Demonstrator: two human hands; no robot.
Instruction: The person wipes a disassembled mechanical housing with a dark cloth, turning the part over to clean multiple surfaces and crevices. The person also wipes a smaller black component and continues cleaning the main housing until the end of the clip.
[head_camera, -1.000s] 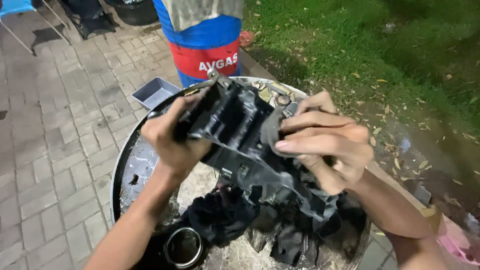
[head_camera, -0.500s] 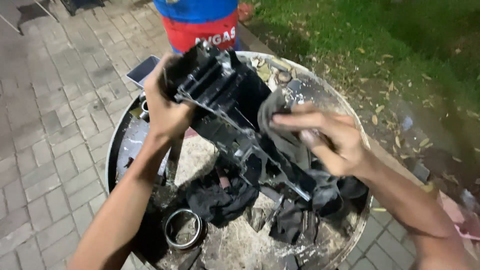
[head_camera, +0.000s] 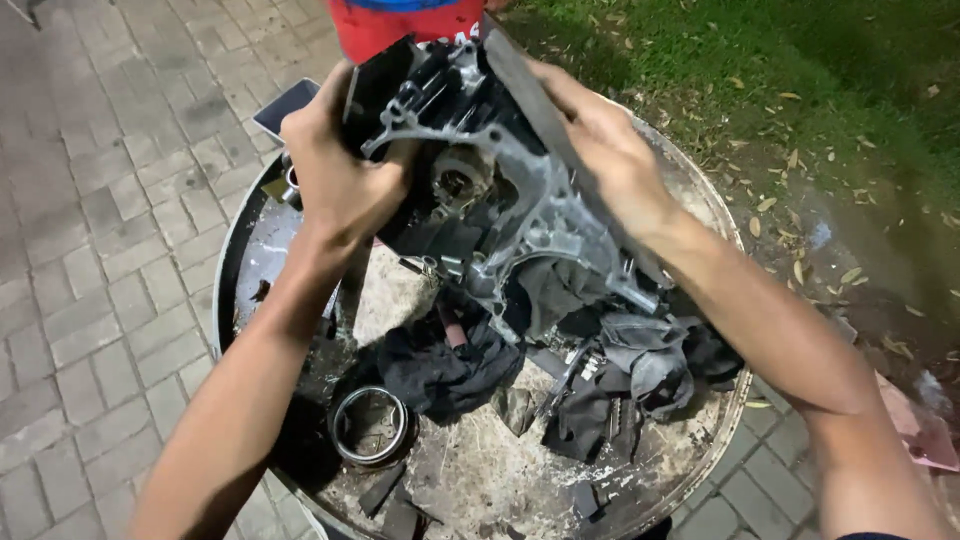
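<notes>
Holding grimy engine casing (head_camera: 500, 190) at upper centre of frame, left hand (head_camera: 335, 175) fingers clamped on its left edge, right hand (head_camera: 605, 150) fingers together, flat on its right side, above round metal tray (head_camera: 245, 250) of dark rags (head_camera: 450, 365)

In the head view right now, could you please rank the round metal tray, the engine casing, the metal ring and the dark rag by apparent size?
1. Round metal tray, the largest.
2. Engine casing, held up by both hands, so nearness to the camera enlarges it.
3. Dark rag.
4. Metal ring, the smallest.
</notes>
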